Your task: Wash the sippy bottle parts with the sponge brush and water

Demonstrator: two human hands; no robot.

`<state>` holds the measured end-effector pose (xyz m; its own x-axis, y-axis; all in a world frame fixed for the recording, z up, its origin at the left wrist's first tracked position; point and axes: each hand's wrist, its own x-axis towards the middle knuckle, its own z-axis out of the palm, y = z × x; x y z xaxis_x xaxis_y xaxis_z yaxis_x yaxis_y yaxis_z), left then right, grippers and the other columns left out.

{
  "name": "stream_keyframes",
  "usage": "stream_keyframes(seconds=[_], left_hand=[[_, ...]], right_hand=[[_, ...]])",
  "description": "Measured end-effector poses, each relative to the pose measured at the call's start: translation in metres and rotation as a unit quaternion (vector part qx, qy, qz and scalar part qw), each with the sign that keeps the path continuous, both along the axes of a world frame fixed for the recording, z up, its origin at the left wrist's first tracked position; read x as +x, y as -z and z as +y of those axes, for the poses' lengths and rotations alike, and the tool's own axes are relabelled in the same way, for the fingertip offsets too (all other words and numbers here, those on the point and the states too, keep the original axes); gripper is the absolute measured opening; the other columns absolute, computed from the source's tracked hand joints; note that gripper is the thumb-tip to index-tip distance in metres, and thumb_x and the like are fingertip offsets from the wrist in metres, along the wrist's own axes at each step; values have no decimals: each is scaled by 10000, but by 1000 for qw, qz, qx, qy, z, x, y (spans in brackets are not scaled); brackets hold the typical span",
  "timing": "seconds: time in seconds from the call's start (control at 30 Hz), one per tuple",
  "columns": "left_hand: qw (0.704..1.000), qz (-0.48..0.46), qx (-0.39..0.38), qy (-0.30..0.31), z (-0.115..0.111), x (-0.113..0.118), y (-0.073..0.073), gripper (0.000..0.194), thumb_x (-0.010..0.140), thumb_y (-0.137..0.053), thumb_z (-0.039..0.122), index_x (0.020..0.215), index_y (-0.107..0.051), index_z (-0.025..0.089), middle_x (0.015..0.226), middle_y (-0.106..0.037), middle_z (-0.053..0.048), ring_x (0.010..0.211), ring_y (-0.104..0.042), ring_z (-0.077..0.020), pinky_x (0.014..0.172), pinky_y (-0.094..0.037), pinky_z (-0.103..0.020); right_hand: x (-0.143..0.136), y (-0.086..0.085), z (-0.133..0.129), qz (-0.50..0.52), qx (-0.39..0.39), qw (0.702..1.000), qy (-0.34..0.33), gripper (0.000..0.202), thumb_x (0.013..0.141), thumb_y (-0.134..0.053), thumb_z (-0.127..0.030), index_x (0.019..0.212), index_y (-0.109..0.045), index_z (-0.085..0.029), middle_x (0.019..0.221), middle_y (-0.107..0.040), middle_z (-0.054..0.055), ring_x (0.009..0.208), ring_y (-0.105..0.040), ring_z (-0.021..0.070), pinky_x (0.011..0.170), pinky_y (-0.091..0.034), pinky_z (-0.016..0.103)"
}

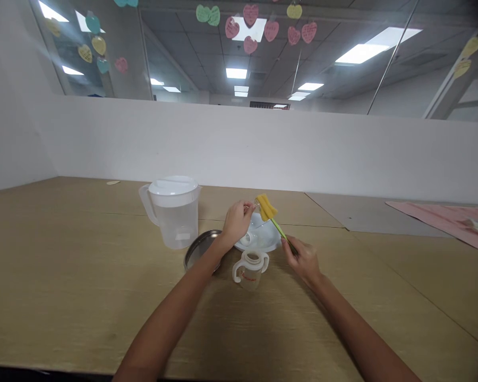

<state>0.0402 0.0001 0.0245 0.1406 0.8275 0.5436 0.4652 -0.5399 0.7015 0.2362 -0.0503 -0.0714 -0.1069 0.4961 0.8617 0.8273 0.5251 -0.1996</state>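
My right hand [301, 259] is wrapped round the green handle of a bottle brush [266, 208], whose yellow sponge head points up and to the left. My left hand [239, 220] pinches a small clear piece [257, 203] against the sponge; its exact kind is too small to tell. Below both hands sits a white bowl [270, 240] with a small whitish part lying in it, partly hidden by my left hand. In front of the bowl stands a clear baby bottle [249, 275] with two white handles, upright and without a lid.
A lidded clear plastic pitcher [177, 217] holding water stands at the left. Beside it, a round metal tray [201, 248] lies partly under my left forearm. A pink cloth [442, 217] is spread at the far right. A white wall [242, 143] rises behind the table.
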Motion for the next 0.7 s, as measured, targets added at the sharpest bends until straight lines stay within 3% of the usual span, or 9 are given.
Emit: stream_keyframes(seconds=[0.27, 0.6, 0.7], left_hand=[[995, 85, -18, -47, -5, 3, -2, 304, 906, -322, 326, 876, -566, 147, 880, -649, -71, 816, -588, -171, 728, -424, -276], [984, 169, -25, -49, -10, 3, -14, 464, 928, -140, 258, 839, -581, 145, 820, -645, -58, 775, -587, -148, 672, -406, -237], [973, 224, -39, -44, -7, -8, -20, 459, 918, -172, 271, 798, -600, 155, 775, -650, -45, 726, -591, -146, 644, -403, -232]], right_hand=[[2, -1, 1, 15, 4, 999, -45, 235, 859, -442, -266, 830, -641, -145, 691, -645, 56, 554, -562, 119, 540, -417, 214], [-2, -4, -3, 12, 17, 998, -55, 221, 856, -445, -250, 845, -638, -141, 664, -634, 52, 538, -554, 116, 523, -404, 216], [-2, -6, -4, 5, 9, 999, -47, 225, 859, -437, -249, 848, -633, -138, 631, -619, 43, 509, -529, 111, 517, -391, 220]])
